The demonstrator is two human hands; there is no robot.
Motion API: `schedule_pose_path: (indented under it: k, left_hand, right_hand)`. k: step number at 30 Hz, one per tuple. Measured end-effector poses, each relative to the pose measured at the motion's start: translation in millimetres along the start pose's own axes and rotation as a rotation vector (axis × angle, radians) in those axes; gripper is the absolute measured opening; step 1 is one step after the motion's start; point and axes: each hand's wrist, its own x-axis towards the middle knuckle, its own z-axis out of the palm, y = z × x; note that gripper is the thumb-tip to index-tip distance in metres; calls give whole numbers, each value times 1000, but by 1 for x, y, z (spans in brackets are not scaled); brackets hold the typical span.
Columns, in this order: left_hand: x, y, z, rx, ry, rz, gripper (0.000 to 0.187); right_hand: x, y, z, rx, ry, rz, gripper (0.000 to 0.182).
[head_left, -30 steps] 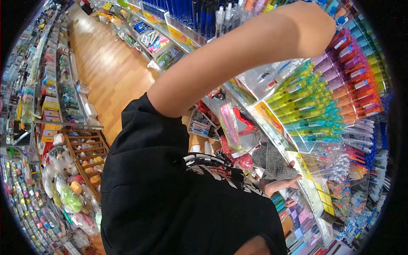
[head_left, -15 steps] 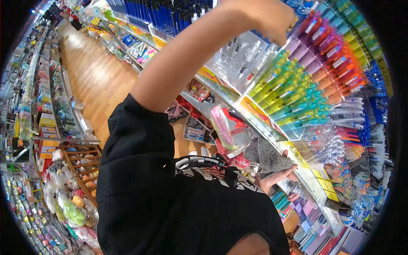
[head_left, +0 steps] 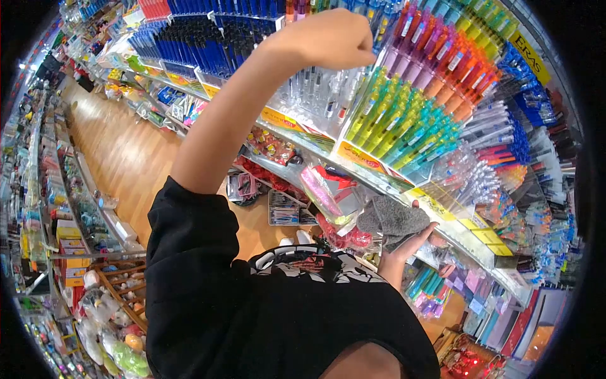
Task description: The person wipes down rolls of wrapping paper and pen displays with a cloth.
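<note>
My left hand (head_left: 334, 39) is raised over the pen display, its fingers curled in and mostly turned out of sight. Whatever it may hold is hidden. Right beside it stand purple pens (head_left: 404, 60) and clear-barrelled pens (head_left: 331, 91). Lower down, my right hand (head_left: 413, 245) is palm up in front of the shelf edge. A folded grey cloth (head_left: 401, 218) lies in it, with the thumb and fingertips showing around its far side. Yellow-green pens (head_left: 379, 120) and teal pens (head_left: 420, 145) are upright in a clear holder between both hands.
Blue and black pens (head_left: 208, 38) fill the upper left shelf. White, blue and orange pens crowd the right side. A box of pens (head_left: 290, 208) and a pink packet (head_left: 320, 192) sit below the shelf. Bagged soft toys (head_left: 120, 350) and a wooden rack (head_left: 123, 287) stand left by the aisle floor (head_left: 120, 132).
My left hand has moved left in view, away from the purple and red pens toward the clear ones. The view has shifted somewhat. My right hand keeps the grey cloth.
</note>
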Motion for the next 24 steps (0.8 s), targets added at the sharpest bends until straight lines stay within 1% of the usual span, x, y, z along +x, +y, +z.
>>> schedule_pose_path:
  k: [2,3,4,6,7,8,10,11,15,17,18,20,21,23,24]
  left_hand:
    - [3,-8,6,-331,305,90,20]
    - [1,-4,1,-257,369,105,16]
    - [3,-5,3,-259,367,117,16]
    - [15,-9,11,-210,408,255,15]
    - [20,-9,15,-174,390,237,10]
    - [26,-13,17,-180,394,250,10]
    - [37,-21,21,-8,383,313,5]
    - [38,-20,22,-51,382,308,4]
    - [45,-20,21,18,337,274,5]
    - [50,-17,16,74,175,181,8]
    - [52,-16,15,73,173,181,8]
    - [56,-16,13,191,118,225,10]
    - [65,-17,14,192,117,225,10]
    - [78,-15,16,366,-62,246,13]
    - [77,-16,17,366,-65,248,13]
  right_hand:
    - [-8,3,9,-48,92,-101,59]
    - [-3,5,-5,-34,25,-99,57]
    - [-4,7,-8,-31,29,-110,57]
    - [-7,8,-10,-26,19,-63,56]
    - [-2,9,-22,-21,-26,-37,56]
    - [-5,9,-17,-23,-25,-51,56]
    - [-13,12,-2,-107,68,-152,56]
    - [-15,11,-4,-69,10,-121,52]
    - [-15,16,-13,-25,7,-76,52]
    - [-22,18,-4,-51,-9,-52,52]
    - [-24,21,1,-52,-7,-51,52]
    - [-27,25,8,-68,20,-81,51]
    - [-23,28,2,-88,-6,-111,52]
    - [-26,30,5,-84,-13,-72,52]
    - [-27,30,7,-83,-21,-34,52]
